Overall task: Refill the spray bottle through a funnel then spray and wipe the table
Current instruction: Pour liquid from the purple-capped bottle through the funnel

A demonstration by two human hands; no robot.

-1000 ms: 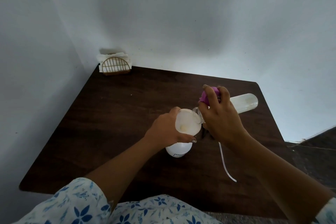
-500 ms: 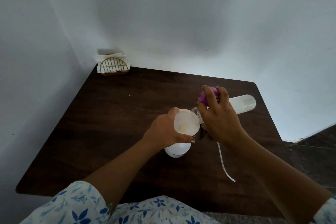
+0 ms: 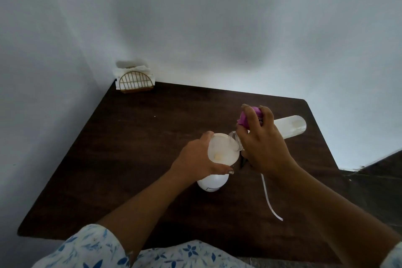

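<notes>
Pouring at frame centre | left hand (image 3: 193, 159) curled round one white funnel (image 3: 221, 150) atop one white spray bottle (image 3: 212, 183) | right hand (image 3: 264, 146) gripping one tilted clear refill bottle (image 3: 289, 126) plus purple sprayer head (image 3: 247, 118) | one napkin holder (image 3: 134, 80) upper left | one dark wooden table (image 3: 141, 137)

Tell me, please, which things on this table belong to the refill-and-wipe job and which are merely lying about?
In use:
funnel, steadied by the left hand
white spray bottle under it
clear refill bottle, tipped by the right hand
sprayer tube, lying loose
napkins in the wire holder, probably for wiping

Lying about:
nothing visible
</notes>
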